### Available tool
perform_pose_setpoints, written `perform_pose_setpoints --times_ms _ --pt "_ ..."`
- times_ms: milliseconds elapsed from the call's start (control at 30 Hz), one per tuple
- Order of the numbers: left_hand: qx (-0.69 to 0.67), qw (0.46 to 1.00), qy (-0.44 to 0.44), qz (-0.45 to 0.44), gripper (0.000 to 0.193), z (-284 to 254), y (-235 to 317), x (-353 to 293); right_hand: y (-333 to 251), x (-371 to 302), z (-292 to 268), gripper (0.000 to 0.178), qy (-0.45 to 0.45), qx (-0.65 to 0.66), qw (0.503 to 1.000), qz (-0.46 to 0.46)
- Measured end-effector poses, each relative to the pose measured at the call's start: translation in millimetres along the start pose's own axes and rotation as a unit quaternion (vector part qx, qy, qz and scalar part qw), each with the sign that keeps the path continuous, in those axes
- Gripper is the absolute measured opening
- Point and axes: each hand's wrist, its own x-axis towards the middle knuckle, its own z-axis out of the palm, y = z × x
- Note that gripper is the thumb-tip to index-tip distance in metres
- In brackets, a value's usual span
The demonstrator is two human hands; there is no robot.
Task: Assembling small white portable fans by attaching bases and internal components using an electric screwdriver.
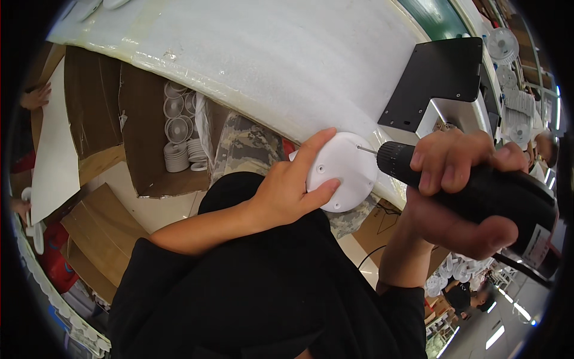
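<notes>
My left hand (293, 182) grips a round white plastic base (350, 164) from its left side, thumb across its face. Several small screw holes show in that face. In my right hand (460, 173) is a black electric screwdriver (496, 191), fingers wrapped round its body. Its thin bit (369, 149) points left and meets the base at a hole near the upper edge. Whether a screw sits in that hole is too small to tell. The base is held over my lap at the table's near edge.
A white, plastic-covered table (269, 54) stretches ahead. A black and silver machine (439, 84) stands on its right. Left of my legs, an open cardboard box (140, 137) holds white round fan parts (176, 155). Another person's hand (37, 96) is at far left; a person (460, 296) is at lower right.
</notes>
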Motion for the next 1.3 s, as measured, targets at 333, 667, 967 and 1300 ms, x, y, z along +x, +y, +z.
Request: perform_pose_setpoints --times_ms 333,667,967,1300 --pt "-0.002 1.0 -0.004 -0.021 0.068 -5.4 4.0 5.4 8.7 0.5 4.6 0.08 -0.004 0.023 0.999 -0.032" --pt "-0.113 0.993 0.015 -0.038 0.06 -10.8 6.0 2.3 -41.3 -13.4 -51.3 0.077 0.125 -0.025 0.984 -0.122" --pt "-0.341 0.93 0.015 -0.133 0.053 -28.9 6.2 -5.1 -22.2 -22.5 -68.5 0.076 0.285 -0.162 0.943 -0.056" --pt "-0.707 0.631 0.093 -0.306 0.045 -38.4 3.3 -26.5 -36.5 -33.8 -66.2 0.069 0.322 -0.091 0.928 -0.163"
